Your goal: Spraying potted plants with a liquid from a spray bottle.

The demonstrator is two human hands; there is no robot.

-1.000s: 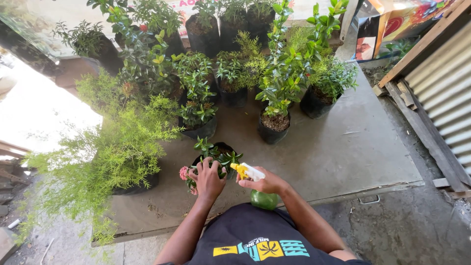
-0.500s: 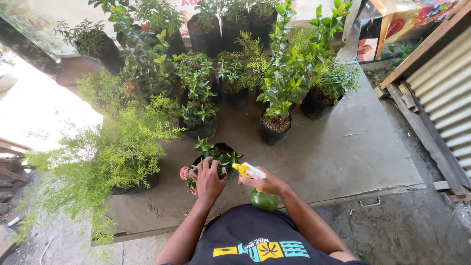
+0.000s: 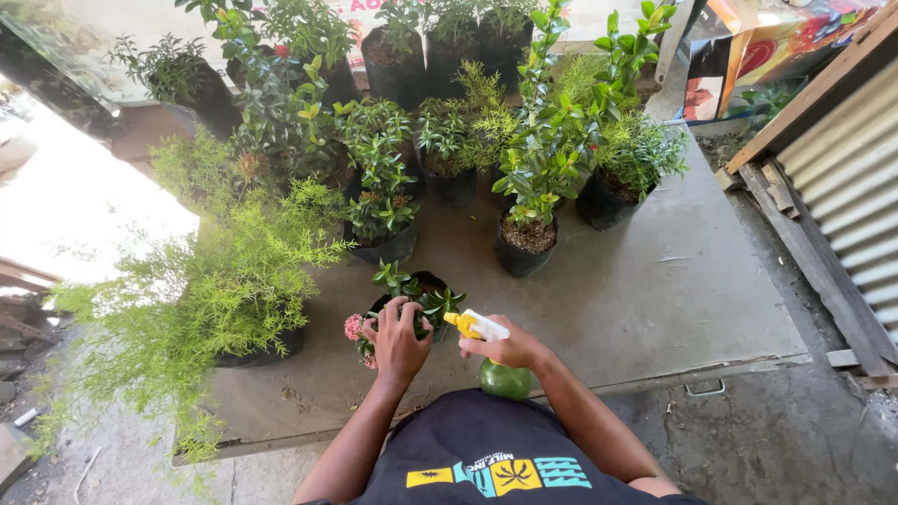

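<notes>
My right hand [image 3: 510, 353] grips a spray bottle [image 3: 496, 360] with a green body and a yellow and white nozzle, which points left at a small potted plant [image 3: 412, 297] in a black bag. This plant has dark green leaves and a pink flower cluster [image 3: 353, 326] on its left side. My left hand [image 3: 396, 342] rests on the plant's near side with fingers spread over the leaves. Both stand near the front edge of a grey platform [image 3: 655, 299].
Several potted plants in black bags fill the platform's back: a feathery light green bush [image 3: 220, 290] at left, a leafy shrub [image 3: 528, 234] in the middle, another pot [image 3: 608, 201] at right. Corrugated metal [image 3: 842, 178] and wooden planks line the right side.
</notes>
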